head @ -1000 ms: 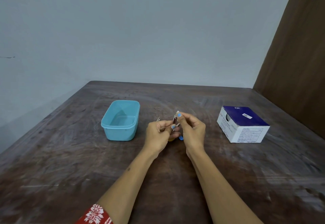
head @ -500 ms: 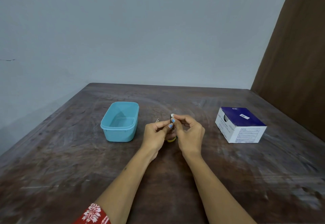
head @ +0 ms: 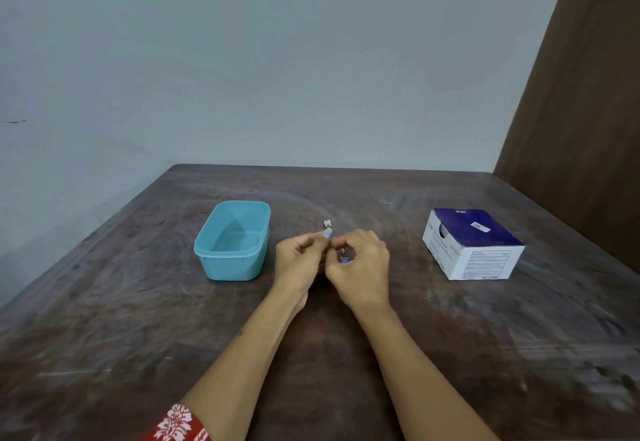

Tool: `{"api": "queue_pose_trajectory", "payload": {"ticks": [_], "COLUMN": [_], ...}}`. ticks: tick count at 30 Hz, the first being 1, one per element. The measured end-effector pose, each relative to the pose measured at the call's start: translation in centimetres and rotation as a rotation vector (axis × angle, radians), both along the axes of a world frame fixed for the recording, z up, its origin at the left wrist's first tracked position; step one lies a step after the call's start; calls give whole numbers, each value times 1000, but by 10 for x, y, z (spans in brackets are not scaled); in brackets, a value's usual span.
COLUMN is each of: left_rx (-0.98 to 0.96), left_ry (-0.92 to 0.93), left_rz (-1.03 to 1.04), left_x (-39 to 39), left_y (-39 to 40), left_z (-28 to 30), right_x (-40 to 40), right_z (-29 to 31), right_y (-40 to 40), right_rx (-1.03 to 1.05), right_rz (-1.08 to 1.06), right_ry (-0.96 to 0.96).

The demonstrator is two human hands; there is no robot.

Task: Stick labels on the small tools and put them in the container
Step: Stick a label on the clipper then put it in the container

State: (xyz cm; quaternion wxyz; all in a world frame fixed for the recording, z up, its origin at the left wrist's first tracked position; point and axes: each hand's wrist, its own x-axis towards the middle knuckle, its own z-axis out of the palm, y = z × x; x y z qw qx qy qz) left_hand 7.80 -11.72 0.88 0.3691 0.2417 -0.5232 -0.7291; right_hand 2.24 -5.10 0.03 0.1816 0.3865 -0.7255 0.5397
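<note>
Both hands meet at the middle of the table. My left hand (head: 300, 260) pinches a small metal tool (head: 327, 224), whose tip sticks up above the fingers. My right hand (head: 360, 264) curls close beside it, fingertips touching the same tool; whether a label sits between them is too small to tell. A bit of blue shows under the right fingers. The light blue plastic container (head: 231, 257) stands open just left of the left hand, and nothing is visible inside it.
A white and dark blue cardboard box (head: 472, 245) lies to the right of my hands. The dark wooden table (head: 138, 319) meets a grey wall at the back and a brown panel at the right.
My hands have shifted slightly while working the small tool between the fingertips; the tool's tip now stands upright above my left fingers. Container and box have not moved.
</note>
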Motion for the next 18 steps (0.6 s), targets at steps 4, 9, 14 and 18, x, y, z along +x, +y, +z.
{"api": "queue_pose_trajectory", "payload": {"ticks": [4, 9, 14, 18], "left_rx": [-19, -31, -36, -57], "left_ry": [-29, -49, -22, -5], "left_rz": [52, 65, 60, 67], "left_x": [-1, 1, 3, 3], "left_y": [-3, -3, 0, 1], "left_z": [-3, 0, 3, 4], "right_x": [0, -3, -1, -1], "right_z": [-3, -4, -5, -4], "right_y": [-1, -1, -2, -1], "right_rx": [75, 67, 138, 201], "right_rz": [-20, -28, -32, -49], "right_ry": [28, 75, 82, 90]}}
